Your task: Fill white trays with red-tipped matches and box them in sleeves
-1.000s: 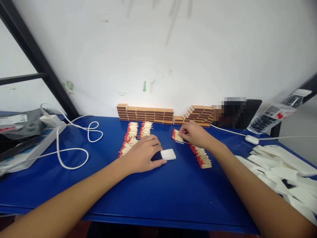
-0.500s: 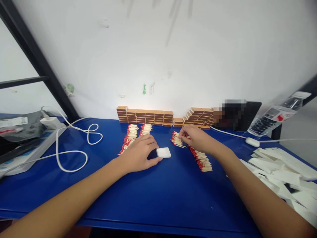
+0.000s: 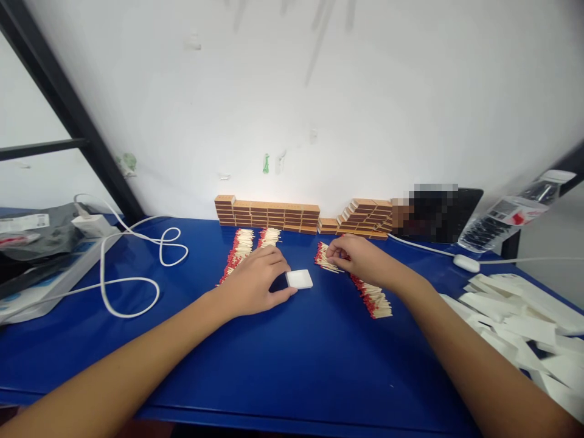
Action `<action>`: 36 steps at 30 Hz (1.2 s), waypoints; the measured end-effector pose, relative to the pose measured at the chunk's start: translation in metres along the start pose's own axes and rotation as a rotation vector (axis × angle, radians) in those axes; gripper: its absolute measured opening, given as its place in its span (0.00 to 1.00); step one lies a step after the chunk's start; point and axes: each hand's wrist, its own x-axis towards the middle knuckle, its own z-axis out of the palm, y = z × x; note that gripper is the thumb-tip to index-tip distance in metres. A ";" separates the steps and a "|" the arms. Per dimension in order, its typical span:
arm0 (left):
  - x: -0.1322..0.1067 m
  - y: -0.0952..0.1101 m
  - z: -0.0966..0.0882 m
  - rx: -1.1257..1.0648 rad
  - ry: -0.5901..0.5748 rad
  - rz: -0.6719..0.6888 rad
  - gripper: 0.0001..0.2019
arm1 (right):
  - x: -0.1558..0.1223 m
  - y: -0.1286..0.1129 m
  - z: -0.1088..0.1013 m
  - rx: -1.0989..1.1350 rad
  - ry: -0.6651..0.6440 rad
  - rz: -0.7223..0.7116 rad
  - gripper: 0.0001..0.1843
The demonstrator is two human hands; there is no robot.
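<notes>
A small white matchbox tray (image 3: 300,279) lies on the blue table, gripped at its left end between the thumb and fingers of my left hand (image 3: 255,283). Right of the tray, my right hand (image 3: 362,260) has its fingertips closed in a pinch on red-tipped matches (image 3: 325,260) in a short row. Below that wrist runs another row of matches (image 3: 375,298), partly covered by the hand. Two more match rows (image 3: 241,246) stretch behind my left hand, which hides their near part.
Stacked matchboxes (image 3: 278,214) line the wall, with a lower, stepped stack (image 3: 367,213) to the right. A dark tablet-like device (image 3: 465,210), a tilted water bottle (image 3: 506,213) and a heap of white trays (image 3: 520,322) are at right. A white cable (image 3: 137,280) loops at left.
My right hand has shifted slightly left and down over the short match row. My left hand and the tray look almost the same, apart from a slight shift left.
</notes>
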 end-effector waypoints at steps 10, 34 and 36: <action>-0.001 0.000 0.000 0.000 -0.008 -0.001 0.10 | -0.001 -0.010 0.001 0.052 -0.001 0.119 0.08; 0.000 0.000 -0.001 -0.007 -0.010 0.004 0.11 | -0.003 -0.028 -0.001 -0.171 -0.080 0.205 0.11; 0.000 -0.001 -0.001 0.003 -0.007 0.011 0.11 | -0.002 -0.027 0.001 -0.164 -0.060 0.206 0.11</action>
